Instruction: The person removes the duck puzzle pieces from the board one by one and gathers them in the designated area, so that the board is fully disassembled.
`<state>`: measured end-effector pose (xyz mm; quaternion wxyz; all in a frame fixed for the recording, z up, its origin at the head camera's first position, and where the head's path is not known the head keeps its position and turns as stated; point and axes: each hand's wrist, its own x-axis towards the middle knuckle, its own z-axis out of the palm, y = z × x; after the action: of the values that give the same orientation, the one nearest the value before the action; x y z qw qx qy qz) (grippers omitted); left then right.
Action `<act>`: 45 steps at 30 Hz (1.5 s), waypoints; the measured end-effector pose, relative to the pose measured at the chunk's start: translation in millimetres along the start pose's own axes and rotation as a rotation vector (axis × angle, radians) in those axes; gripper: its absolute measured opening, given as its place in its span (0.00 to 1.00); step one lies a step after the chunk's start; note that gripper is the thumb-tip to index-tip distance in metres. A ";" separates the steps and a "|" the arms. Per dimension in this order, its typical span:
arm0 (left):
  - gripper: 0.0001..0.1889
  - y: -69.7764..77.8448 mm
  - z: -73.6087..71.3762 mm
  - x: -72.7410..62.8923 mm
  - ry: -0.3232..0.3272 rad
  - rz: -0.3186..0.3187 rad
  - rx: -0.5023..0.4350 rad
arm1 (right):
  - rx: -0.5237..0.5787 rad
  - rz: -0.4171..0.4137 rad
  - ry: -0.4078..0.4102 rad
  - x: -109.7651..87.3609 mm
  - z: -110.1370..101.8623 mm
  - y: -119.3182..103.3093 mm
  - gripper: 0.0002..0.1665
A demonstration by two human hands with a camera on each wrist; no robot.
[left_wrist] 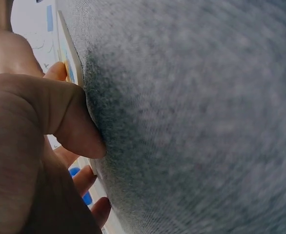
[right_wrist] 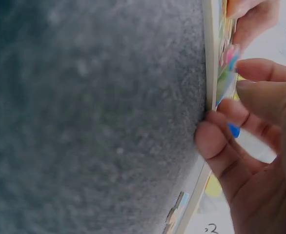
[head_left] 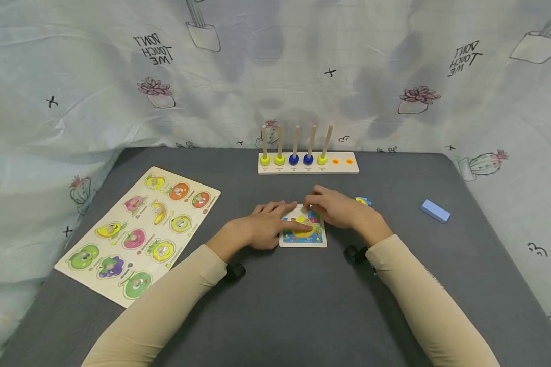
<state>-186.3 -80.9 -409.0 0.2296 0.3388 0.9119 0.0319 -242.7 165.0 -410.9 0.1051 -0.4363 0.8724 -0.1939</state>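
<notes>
Starting well to the left of the left hand (head_left: 267, 227), one fruit board (head_left: 144, 223) lies flat, and I count on it twelve fruit pieces (head_left: 159, 212). The left hand itself has its fingers spread, with one finger stretched straight over the small puzzle (head_left: 303, 245), of which there is only one, lying between the two hands. Beyond both hands stands one counting rack (head_left: 344, 169) with five pegs (head_left: 297, 137), three yellow rings (head_left: 279, 160) and two blue rings (head_left: 294, 160), one ring on each peg. The right hand (head_left: 335, 208) is curled at the far right corner of the puzzle, and it seems to pinch one puzzle piece (right_wrist: 231, 56), although this part is blurred. In my judgement, the step in hand is fitting this piece, and the next move calls for a gentle aligning while the left hand steadies the puzzle. Just beyond the right wrist lies one loose piece (head_left: 361, 201), and farther right of this hand one blue block (head_left: 435, 211)
</notes>
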 end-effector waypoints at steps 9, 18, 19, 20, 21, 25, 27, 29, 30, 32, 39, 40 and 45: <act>0.43 0.8 -1.4 1.3 0.004 0.001 0.002 | 0.026 -0.054 0.086 -3.7 -0.3 4.3 0.14; 0.43 1.4 0.2 2.0 0.013 0.002 -0.006 | 0.020 -0.052 0.108 -6.7 -1.1 4.9 0.13; 0.43 0.9 0.4 2.0 0.014 0.001 -0.006 | 0.033 -0.035 0.105 -7.3 -1.4 4.9 0.12; 0.43 0.4 0.3 1.9 0.014 0.001 -0.005 | 0.049 -0.019 0.099 -7.7 -1.7 4.6 0.12; 0.43 -0.1 0.2 2.0 0.015 0.000 -0.005 | 0.060 -0.005 0.090 -7.7 -1.7 4.6 0.11; 0.43 -1.8 -0.3 2.1 0.010 0.004 0.003 | 0.072 0.031 0.039 -6.2 -0.8 4.3 0.14; 0.44 -2.2 -0.4 2.5 0.009 0.011 0.002 | 0.071 0.050 0.019 -5.4 -0.1 4.6 0.14; 0.44 -2.4 -0.2 2.9 0.008 0.015 -0.004 | 0.074 0.064 0.008 -5.0 0.3 5.3 0.14; 0.44 -2.5 0.0 3.2 0.009 0.016 -0.009 | 0.078 0.068 0.004 -4.9 0.5 5.6 0.14; 0.44 -2.9 0.8 3.7 0.010 0.016 -0.015 | 0.099 0.075 -0.003 -5.1 0.7 6.0 0.14; 0.44 -4.2 2.6 3.6 0.017 0.017 -0.020 | 0.189 0.101 -0.009 -5.5 0.9 6.7 0.14; 0.44 -4.4 2.7 3.3 0.017 0.018 -0.020 | 0.199 0.108 -0.010 -5.5 1.2 6.7 0.14; 0.44 -4.9 3.7 2.3 0.014 0.017 -0.029 | 0.261 0.124 0.004 -6.5 2.5 6.1 0.10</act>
<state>-189.2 -83.5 -414.3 0.2279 0.3428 0.9100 0.0493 -242.4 172.9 -415.7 0.1708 -0.3640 0.8652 -0.2996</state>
